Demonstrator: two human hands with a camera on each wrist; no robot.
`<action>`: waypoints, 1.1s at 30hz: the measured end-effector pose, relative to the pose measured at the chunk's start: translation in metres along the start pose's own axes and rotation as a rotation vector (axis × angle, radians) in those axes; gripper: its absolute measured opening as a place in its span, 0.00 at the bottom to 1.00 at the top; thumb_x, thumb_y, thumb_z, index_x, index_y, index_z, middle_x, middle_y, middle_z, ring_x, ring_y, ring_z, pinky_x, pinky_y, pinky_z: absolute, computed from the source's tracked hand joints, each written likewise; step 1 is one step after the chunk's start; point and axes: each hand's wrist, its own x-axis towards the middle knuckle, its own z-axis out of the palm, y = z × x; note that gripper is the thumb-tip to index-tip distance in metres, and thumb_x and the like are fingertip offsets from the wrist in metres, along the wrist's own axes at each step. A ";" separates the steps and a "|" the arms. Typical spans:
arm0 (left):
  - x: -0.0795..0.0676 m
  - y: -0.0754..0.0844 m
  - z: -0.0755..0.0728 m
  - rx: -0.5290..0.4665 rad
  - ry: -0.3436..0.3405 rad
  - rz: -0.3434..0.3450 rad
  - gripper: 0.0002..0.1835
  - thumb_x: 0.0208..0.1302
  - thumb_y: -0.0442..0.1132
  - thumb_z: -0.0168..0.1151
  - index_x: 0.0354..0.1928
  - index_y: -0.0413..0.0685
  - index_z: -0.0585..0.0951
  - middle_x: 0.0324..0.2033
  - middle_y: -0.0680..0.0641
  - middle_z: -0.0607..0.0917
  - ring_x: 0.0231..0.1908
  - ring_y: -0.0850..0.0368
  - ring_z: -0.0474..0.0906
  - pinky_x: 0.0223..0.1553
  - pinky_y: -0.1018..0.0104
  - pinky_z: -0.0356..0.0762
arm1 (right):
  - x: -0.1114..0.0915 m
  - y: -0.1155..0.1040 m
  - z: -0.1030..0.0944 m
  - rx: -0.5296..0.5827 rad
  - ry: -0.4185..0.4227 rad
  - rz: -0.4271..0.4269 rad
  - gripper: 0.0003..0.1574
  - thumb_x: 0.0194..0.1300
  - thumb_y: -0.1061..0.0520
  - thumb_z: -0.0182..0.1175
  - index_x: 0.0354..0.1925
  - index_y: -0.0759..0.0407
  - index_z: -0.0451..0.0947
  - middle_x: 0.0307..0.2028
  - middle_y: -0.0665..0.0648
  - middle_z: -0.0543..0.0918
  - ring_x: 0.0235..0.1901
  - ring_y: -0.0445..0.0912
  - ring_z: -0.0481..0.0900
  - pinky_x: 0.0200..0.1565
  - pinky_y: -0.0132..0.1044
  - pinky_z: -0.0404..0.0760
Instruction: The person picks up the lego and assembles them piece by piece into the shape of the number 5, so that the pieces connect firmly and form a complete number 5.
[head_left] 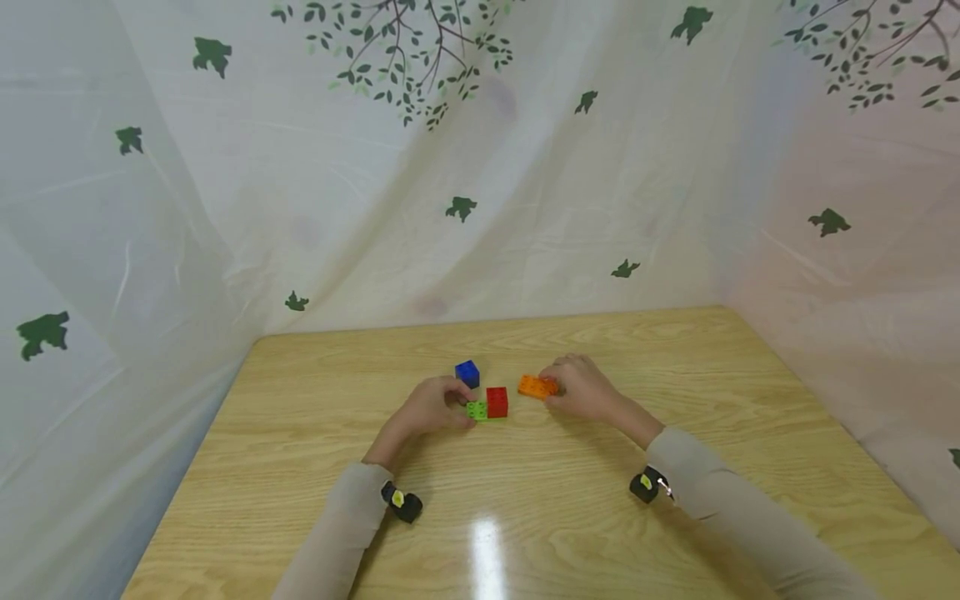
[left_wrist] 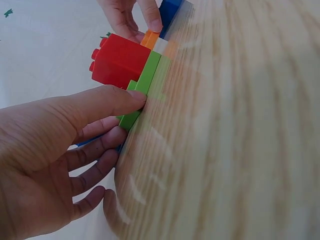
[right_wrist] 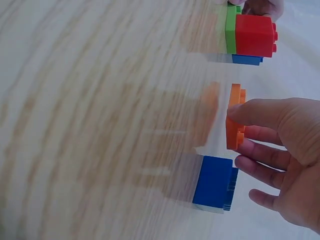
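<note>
My left hand pinches a flat green building brick by its left end, thumb on the near side. A red brick sits upright on the green one's right part. My right hand pinches a flat orange brick between thumb and fingers. In the right wrist view, the orange brick appears slightly above the tabletop, its studs facing up. A blue brick stands just beside my right fingers; the hand hides it in the head view.
Another blue brick stands behind the green and red bricks, close to my left fingers. All lie on a wooden table. A pale curtain with leaf and bird prints borders the table's back and sides.
</note>
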 end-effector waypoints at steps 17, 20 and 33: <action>0.000 -0.001 0.000 -0.007 0.008 0.013 0.18 0.48 0.38 0.81 0.43 0.46 0.87 0.39 0.50 0.87 0.42 0.58 0.80 0.51 0.60 0.78 | 0.011 -0.019 -0.020 0.111 0.101 -0.056 0.21 0.57 0.60 0.75 0.50 0.63 0.86 0.47 0.60 0.89 0.50 0.58 0.82 0.57 0.56 0.78; 0.000 -0.001 0.000 -0.006 0.012 0.019 0.18 0.48 0.38 0.81 0.43 0.45 0.87 0.39 0.50 0.87 0.42 0.58 0.79 0.52 0.59 0.78 | 0.014 -0.027 -0.025 0.149 0.105 -0.068 0.20 0.59 0.60 0.74 0.50 0.62 0.85 0.48 0.60 0.88 0.51 0.58 0.82 0.57 0.55 0.78; 0.002 -0.003 0.000 -0.002 0.017 0.024 0.17 0.48 0.38 0.81 0.42 0.46 0.88 0.39 0.50 0.87 0.41 0.59 0.79 0.51 0.59 0.78 | 0.026 -0.052 -0.030 0.256 0.000 -0.090 0.22 0.63 0.60 0.71 0.55 0.62 0.84 0.52 0.59 0.87 0.55 0.57 0.79 0.61 0.54 0.77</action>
